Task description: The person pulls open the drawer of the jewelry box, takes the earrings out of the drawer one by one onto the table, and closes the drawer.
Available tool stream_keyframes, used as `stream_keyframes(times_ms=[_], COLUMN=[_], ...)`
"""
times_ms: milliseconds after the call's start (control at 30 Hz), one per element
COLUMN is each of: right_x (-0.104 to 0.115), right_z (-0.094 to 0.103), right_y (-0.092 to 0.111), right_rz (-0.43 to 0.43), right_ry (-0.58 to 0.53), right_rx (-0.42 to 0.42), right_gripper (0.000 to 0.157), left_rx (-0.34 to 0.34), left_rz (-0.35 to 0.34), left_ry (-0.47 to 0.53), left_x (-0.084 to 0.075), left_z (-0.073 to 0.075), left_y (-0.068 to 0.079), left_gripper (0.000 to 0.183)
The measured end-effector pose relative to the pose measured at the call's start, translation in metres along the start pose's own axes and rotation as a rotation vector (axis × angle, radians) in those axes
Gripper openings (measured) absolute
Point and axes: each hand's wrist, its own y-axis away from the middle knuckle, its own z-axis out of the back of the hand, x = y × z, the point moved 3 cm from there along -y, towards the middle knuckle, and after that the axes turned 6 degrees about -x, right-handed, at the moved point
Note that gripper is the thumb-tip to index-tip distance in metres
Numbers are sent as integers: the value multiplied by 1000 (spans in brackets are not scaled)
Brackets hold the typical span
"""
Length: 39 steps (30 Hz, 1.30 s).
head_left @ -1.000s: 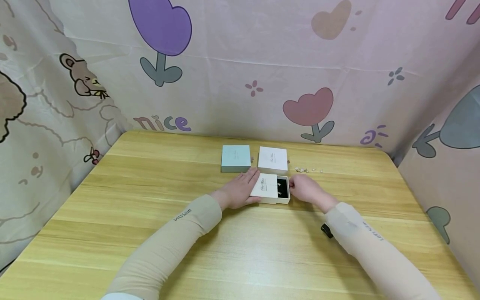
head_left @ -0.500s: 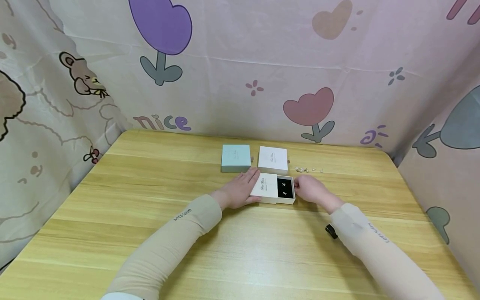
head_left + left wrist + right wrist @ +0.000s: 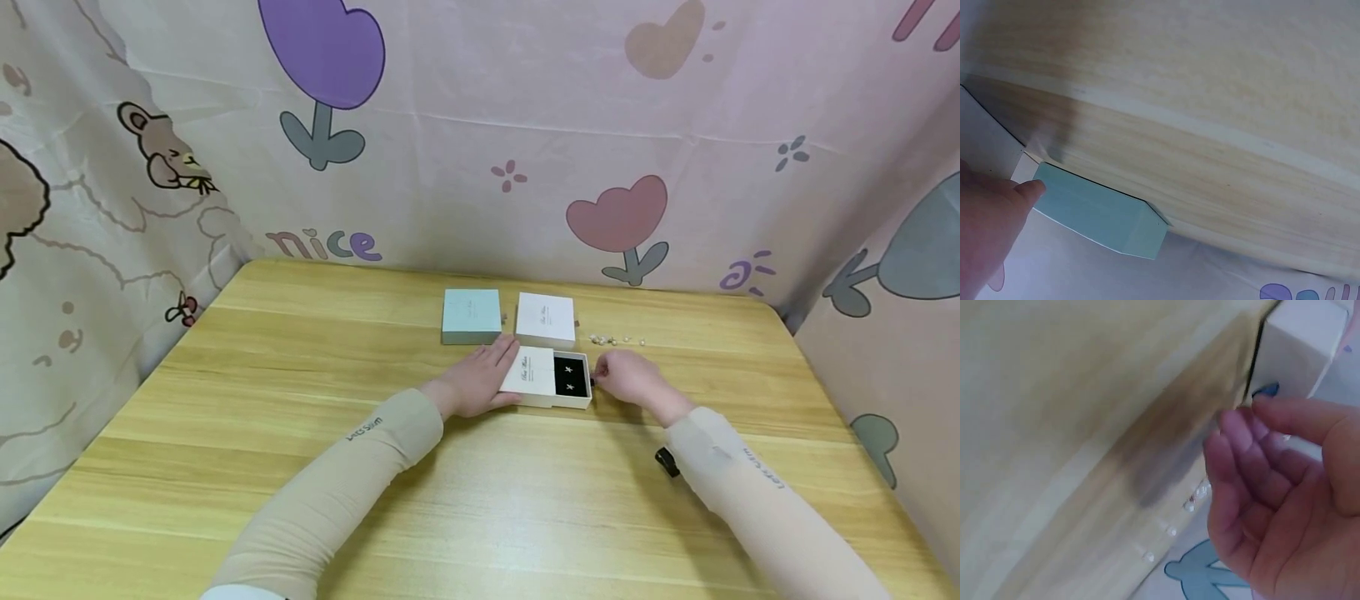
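Note:
A white drawer-style jewellery box [image 3: 532, 372] lies on the table in the head view, its inner drawer [image 3: 587, 392] slid partway out to the right. On the drawer's black insert sit two small star-shaped earrings [image 3: 568, 369]. My left hand [image 3: 477, 382] holds the sleeve at its left end, fingertips at the far edge and thumb along the near side. Beside the drawer's dark pull tab [image 3: 1266, 390] is my right hand [image 3: 628, 377], its fingers loosely curled, thumb tip right at the tab. The tab shows outside the fingers in the right wrist view.
Behind stand a mint-green box [image 3: 471, 312] and another white box [image 3: 545, 317]. Several small pearl-like pieces [image 3: 602, 340] lie right of them. A patterned curtain [image 3: 450, 167] rises behind the wooden table [image 3: 300, 367].
My right hand has moved right, drawing the drawer further out of the sleeve, then come slightly away so the tab shows. The left hand has stayed on the sleeve.

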Motion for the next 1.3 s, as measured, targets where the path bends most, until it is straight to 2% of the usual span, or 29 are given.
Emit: stream_keyframes(times_ms=[133,267,367,500,567,833,1000,1067,1167,1300], right_x=[3,18,27,34,36,39,37,35,30,14], right_z=[9,10,4,-4,-6,-11,-11,-9,0,19], right_y=[-1,-1,1,4,4,4,0,-2,-5,-9], right_rz=[-14,97,195,261,272,251,238,215,157,65], right_ry=[27,44,120,236,262,242,203,135,-22,-186], right_rx=[-103,-192,-270,-373,-392,-393,-343,-285,-214,-227], right_gripper=[18,17,14,13,13,5,5,6,10,13], left_rx=[7,14,11,9,7,6,13,12,10,5], left_rz=[8,14,9,6,7,2,3,-1,-6,-5], left_ry=[2,0,-4,-9,-11,5,-10,-17,-18,-7], left_x=[1,2,2,2,2,1,2,3,3,2], left_z=[-1,-1,-2,-3,-3,-2,-3,-4,-4,-3], left_y=[0,-1,-1,-1,-2,-1,-1,-2,-2,-2], left_gripper=[84,84,84,84,84,84,84,84,84,83])
